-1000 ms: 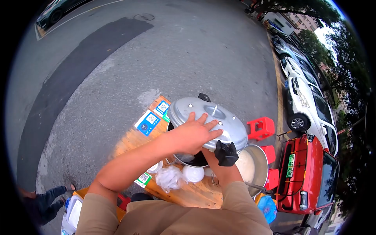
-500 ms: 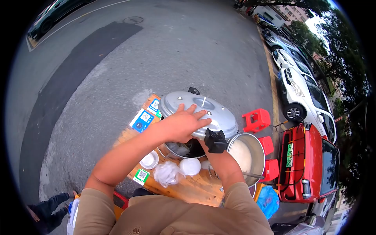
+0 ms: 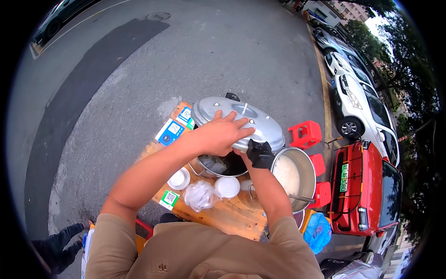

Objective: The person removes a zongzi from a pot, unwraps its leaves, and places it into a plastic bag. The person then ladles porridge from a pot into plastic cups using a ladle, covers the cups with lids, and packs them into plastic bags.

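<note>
A silver lid (image 3: 267, 125) with black side handles is tilted over a metal pot (image 3: 197, 168), whose front part shows uncovered with something pale and dark inside. My left hand (image 3: 225, 135) lies on top of the lid, fingers spread. My right hand (image 3: 239, 152) reaches under the lid's near edge beside the black handle (image 3: 260, 153); its fingers are hidden by the lid, so its grip is not visible. In front of the pot, a white round container (image 3: 227, 187), a clear plastic bag (image 3: 200, 195) and white bowls (image 3: 179, 178) stand on the wooden table (image 3: 237, 218).
Right of the pot is a large metal pot (image 3: 313, 174) of pale liquid with a ladle handle (image 3: 302, 198). Red stools (image 3: 306, 135), a blue bag (image 3: 318, 232) and a red car (image 3: 367, 195) are farther right. Payment cards (image 3: 170, 132) line the left side. A person's legs (image 3: 62, 246) show lower left.
The lid has tilted and shifted, so more of the pot's inside shows than a second ago. My left hand stays on it. The camera view has shifted slightly.
</note>
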The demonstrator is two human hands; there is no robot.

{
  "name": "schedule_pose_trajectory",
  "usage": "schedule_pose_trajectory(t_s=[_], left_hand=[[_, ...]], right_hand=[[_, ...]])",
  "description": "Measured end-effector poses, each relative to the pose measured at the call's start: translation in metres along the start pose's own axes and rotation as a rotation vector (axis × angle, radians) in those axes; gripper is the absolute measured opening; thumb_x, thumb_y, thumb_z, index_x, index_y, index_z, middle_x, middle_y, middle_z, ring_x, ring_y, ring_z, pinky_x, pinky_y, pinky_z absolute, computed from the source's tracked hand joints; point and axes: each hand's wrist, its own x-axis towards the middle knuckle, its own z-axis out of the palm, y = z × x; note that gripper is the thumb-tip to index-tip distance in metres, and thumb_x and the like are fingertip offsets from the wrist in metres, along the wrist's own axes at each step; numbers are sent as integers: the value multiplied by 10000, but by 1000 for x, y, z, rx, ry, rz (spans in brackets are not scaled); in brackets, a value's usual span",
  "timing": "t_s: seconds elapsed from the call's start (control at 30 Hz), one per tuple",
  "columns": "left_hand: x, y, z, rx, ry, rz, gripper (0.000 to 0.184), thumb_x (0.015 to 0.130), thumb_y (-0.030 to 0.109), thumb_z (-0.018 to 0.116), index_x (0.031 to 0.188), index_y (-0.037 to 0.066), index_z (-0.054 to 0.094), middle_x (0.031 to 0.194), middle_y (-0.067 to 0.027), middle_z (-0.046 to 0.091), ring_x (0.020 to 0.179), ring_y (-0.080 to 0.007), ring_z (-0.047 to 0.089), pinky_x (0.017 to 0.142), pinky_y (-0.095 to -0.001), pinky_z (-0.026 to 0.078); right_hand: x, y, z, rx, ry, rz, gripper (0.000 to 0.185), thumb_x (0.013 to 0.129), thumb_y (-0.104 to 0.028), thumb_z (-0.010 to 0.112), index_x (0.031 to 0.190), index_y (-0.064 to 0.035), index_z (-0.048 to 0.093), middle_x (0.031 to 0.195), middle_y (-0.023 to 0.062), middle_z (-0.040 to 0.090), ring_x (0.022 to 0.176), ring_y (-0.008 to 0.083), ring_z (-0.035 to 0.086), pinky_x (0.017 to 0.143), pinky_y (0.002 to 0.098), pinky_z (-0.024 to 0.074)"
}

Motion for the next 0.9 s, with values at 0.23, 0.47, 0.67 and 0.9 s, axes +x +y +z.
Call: schedule_pose_trajectory(t_s=[0.23, 0.47, 0.67, 0.9], left_hand=[[0, -3, 0, -16, -11, 2, 767, 744, 68, 741, 1465, 143, 489, 1537, -179, 445, 1332, -428, 469, 1014, -656, 417], [3, -5, -1, 18, -33, 0, 786, 734, 46, 737, 1472, 145, 485, 1537, -175, 444, 1323, -420, 480, 1000, -665, 425], [3, -2, -6, 29, -71, -14, 777, 736, 55, 745, 1464, 143, 490, 1539, -165, 446, 1331, -418, 476, 1005, -664, 431], [3, -6, -1, -20, -76, 16, 758, 732, 62, 750, 1446, 144, 509, 1534, -147, 456, 1317, -418, 488, 988, -657, 442]], right_hand=[[-1, -6, -2, -1, 15, 0, 307, 965, -330, 649, 1192, -123, 648, 987, 49, 700, 882, 172, 686, 681, 312, 545], [-4, -4, -2, 8, 29, 13, 309, 962, -339, 652, 1188, -129, 649, 985, 46, 698, 882, 170, 684, 678, 315, 543], [-13, -3, 11, -6, 45, 25, 310, 960, -347, 655, 1185, -134, 649, 983, 44, 697, 882, 169, 683, 675, 318, 542], [-24, 6, 26, 9, 96, 17, 312, 957, -356, 659, 1181, -139, 650, 981, 41, 695, 883, 168, 681, 672, 320, 540]])
